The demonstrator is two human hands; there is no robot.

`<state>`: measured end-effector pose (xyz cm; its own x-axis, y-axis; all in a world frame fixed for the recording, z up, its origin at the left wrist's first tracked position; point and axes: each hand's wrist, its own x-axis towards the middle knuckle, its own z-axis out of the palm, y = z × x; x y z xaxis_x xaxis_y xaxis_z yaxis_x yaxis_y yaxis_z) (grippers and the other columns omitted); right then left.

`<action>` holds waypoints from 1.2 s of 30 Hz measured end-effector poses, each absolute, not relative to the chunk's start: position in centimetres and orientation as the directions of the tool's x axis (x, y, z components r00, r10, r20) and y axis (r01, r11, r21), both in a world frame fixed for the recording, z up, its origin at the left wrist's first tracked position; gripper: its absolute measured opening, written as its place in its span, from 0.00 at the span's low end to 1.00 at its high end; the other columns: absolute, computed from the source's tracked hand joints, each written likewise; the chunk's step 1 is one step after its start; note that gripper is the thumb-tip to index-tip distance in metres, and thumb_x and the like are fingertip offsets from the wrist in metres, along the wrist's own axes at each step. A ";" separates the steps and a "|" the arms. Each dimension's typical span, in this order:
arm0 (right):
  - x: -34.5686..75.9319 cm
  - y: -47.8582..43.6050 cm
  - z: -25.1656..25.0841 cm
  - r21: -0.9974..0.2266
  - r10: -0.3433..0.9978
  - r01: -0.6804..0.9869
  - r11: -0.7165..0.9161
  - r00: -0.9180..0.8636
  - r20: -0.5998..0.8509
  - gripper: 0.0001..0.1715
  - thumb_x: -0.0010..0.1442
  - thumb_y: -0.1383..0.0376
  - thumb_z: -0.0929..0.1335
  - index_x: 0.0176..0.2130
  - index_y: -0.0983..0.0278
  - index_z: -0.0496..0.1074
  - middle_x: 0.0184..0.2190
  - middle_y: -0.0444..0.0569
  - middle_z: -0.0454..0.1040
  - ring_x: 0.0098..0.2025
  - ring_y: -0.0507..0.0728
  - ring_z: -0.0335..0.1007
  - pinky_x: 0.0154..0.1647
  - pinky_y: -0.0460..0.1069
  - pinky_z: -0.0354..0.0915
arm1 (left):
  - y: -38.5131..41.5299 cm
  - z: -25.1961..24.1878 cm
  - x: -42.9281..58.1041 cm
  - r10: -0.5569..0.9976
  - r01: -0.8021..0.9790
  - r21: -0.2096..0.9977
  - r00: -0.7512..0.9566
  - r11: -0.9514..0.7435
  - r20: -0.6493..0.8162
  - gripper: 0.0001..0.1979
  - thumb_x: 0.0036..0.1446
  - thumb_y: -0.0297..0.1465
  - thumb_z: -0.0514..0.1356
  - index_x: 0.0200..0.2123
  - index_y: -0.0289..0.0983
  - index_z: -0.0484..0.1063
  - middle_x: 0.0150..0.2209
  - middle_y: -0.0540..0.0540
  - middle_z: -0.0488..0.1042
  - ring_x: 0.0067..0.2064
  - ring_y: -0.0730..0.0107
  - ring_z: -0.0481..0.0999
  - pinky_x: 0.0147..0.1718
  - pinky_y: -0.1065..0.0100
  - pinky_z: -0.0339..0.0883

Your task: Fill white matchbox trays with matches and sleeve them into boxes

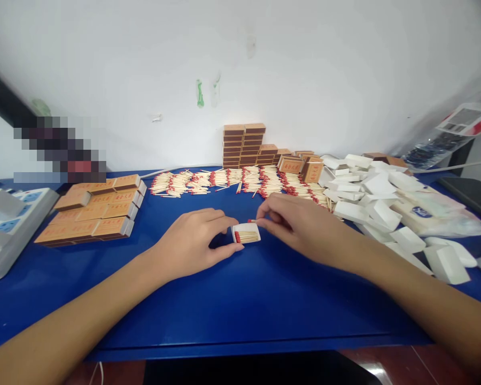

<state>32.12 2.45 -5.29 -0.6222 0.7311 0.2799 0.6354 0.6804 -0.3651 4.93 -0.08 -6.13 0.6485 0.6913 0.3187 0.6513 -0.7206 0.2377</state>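
1. Head view, surroundings: a long row of loose red-tipped matches (240, 182) is lying across the back of the blue table (240, 299), well behind the hands. Behind that row a stack of brown matchbox sleeves (244, 145) is standing against the white wall (264, 64).
2. To the left, finished matchboxes (94, 211) are lying in flat layers, and a white power strip (8, 224) is sitting at the table's left edge. To the right a heap of empty white trays (380, 198) is spreading toward the edge. Nothing is standing between the camera and the hands.
3. The small white matchbox tray (246, 233) is resting on the table centre, partly filled with matches, their red heads at its left end.
4. The left hand (194, 240) is lying palm down, fingers curled, thumb and fingertips gripping the tray's left end.
5. The right hand (300, 224) is reaching in from the right, fingertips pinching a single match (251, 221) just above the tray's far edge.
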 end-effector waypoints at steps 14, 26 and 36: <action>30.4 1.7 -6.6 -0.191 0.682 0.658 0.728 -0.668 0.298 0.10 0.77 0.64 0.63 0.45 0.62 0.74 0.41 0.51 0.80 0.37 0.58 0.76 0.35 0.51 0.61 | 0.1 -6.2 5.0 0.695 0.647 0.256 0.651 -0.718 0.305 0.15 0.70 0.39 0.68 0.53 0.37 0.80 0.40 0.46 0.80 0.40 0.64 0.80 0.39 0.65 0.71; 37.3 7.5 -5.2 -0.140 0.787 0.777 0.614 -0.589 0.180 0.12 0.68 0.61 0.66 0.34 0.60 0.77 0.31 0.50 0.79 0.32 0.58 0.72 0.34 0.52 0.62 | -0.1 -6.0 4.5 0.699 0.654 0.250 0.652 -0.714 0.293 0.15 0.71 0.39 0.67 0.55 0.38 0.80 0.41 0.46 0.81 0.41 0.64 0.81 0.40 0.65 0.71; 36.1 6.8 -5.2 -0.165 0.838 0.822 0.544 -0.543 0.056 0.09 0.68 0.67 0.66 0.34 0.60 0.72 0.30 0.48 0.78 0.32 0.57 0.71 0.33 0.51 0.60 | -0.2 -5.8 4.5 0.699 0.654 0.249 0.653 -0.714 0.291 0.16 0.69 0.39 0.68 0.55 0.38 0.80 0.39 0.47 0.79 0.40 0.63 0.80 0.39 0.65 0.71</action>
<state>36.08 6.77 -5.21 -0.5433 0.8377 0.0556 0.8225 0.5444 -0.1647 4.50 -0.17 -5.84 0.6528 0.6995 0.2909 0.6542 -0.7141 0.2490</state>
